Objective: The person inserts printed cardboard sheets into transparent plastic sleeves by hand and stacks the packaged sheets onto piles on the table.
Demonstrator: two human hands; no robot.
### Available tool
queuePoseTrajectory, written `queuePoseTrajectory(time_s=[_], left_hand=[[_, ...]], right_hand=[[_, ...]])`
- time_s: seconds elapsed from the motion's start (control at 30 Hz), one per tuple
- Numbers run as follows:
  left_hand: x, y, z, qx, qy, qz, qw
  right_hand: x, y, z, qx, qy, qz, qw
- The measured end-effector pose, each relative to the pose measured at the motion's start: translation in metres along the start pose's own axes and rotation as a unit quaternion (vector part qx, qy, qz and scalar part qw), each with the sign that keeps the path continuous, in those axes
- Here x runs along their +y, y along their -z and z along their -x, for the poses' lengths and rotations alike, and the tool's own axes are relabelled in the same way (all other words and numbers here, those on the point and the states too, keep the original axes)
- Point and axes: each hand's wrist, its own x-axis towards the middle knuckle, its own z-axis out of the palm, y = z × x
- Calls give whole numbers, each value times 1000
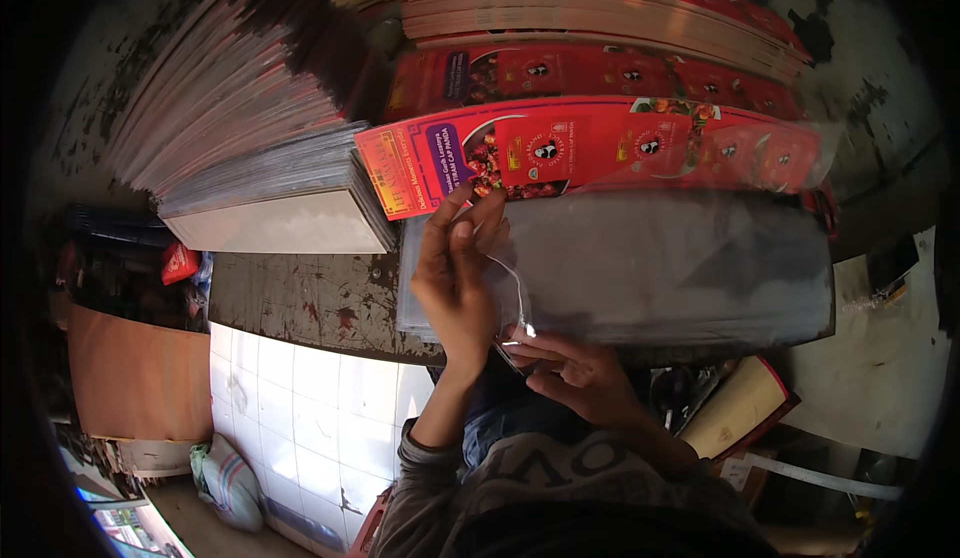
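Note:
My left hand (455, 283) reaches up over the near left part of a pile of clear plastic sleeves (660, 268). Its fingers are bent close together, and the fingertips overlap the lower edge of a long red printed card (590, 153). Whatever sits between them is hidden. Loose clear film with a shiny edge curves beside this hand. At the pile's front edge, my right hand (580, 373) pinches a glinting fold of a clear plastic sleeve (522, 334). Clear film covers the red card's right end.
Behind stand stacks of red printed cards (600, 13). A tall fanned stack of sleeved sheets (270, 178) leans at the left. The worn dark table (300, 288) ends close to my body. Below left are white floor tiles (300, 388), a brown board (135, 373) and a stuffed sack (228, 483).

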Motion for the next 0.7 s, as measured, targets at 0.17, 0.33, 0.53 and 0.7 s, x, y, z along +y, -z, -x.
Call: queuePoseTrajectory(time_s=[0.17, 0.33, 0.53, 0.7], left_hand=[[3, 15, -4, 11, -8, -48, 999], [6, 19, 6, 5, -10, -57, 998], [7, 17, 8, 16, 31, -44, 998], [6, 25, 4, 9, 68, -30, 997]], right_hand=[[-26, 38, 17, 95, 110, -147, 978], [-32, 61, 42, 199, 90, -279, 935], [-29, 64, 44, 147, 149, -329, 921], [-32, 42, 58, 181, -31, -163, 969]])
